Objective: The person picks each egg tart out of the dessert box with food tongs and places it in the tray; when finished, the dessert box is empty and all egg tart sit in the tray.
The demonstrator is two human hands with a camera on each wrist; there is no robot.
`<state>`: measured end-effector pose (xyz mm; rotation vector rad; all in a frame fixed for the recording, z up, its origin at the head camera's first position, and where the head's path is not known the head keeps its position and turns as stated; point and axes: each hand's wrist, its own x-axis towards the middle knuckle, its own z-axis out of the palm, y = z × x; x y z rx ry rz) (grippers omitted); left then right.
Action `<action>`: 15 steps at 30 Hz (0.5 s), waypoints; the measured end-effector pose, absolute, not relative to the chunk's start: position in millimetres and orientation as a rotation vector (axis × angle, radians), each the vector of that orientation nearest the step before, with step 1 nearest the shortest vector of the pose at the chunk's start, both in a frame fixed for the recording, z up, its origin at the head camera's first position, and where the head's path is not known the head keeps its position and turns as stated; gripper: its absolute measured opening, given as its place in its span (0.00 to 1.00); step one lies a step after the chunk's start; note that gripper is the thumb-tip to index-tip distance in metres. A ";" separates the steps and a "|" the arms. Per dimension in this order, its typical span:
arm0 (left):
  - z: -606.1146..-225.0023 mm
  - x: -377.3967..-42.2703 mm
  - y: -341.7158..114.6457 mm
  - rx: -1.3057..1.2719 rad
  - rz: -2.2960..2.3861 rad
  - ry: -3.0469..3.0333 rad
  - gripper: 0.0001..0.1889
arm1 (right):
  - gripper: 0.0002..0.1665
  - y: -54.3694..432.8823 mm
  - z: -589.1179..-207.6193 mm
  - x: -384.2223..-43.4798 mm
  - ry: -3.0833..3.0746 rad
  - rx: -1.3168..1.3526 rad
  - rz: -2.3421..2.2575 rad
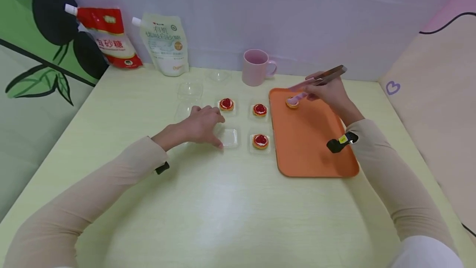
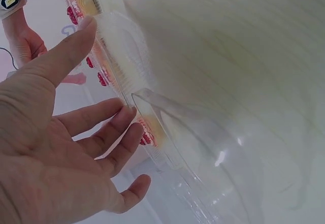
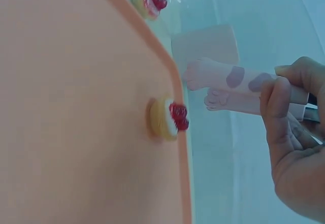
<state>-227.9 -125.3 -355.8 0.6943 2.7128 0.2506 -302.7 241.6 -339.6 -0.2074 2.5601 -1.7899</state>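
My right hand (image 1: 327, 92) grips a pair of tongs (image 3: 238, 89) with pink, paw-shaped tips and a metal handle. Their tips hang over the far end of the orange tray (image 1: 310, 152), close to a small tart (image 3: 165, 120) with red berries and white cream. In the right wrist view the tips stand apart from that tart. My left hand (image 1: 201, 125) reaches over the table with fingers spread and thumb toward me, right at the edge of a clear plastic box (image 1: 229, 137). Its fingertips overlap the clear plastic in the left wrist view.
Three tarts sit in clear boxes: one behind my left hand (image 1: 226, 104), two beside the tray, a far tart (image 1: 260, 110) and a near tart (image 1: 260, 141). Other clear containers (image 1: 190, 91) lie farther back. Along the wall stand a pink mug (image 1: 254, 69), a red-and-white sugar pouch (image 1: 111, 38) and a pale pouch (image 1: 165, 44).
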 end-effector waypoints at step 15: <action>-348.1 -253.4 -138.4 0.698 0.474 2.827 0.35 | 0.22 172.9 -324.4 -304.8 2.404 -0.315 -1.815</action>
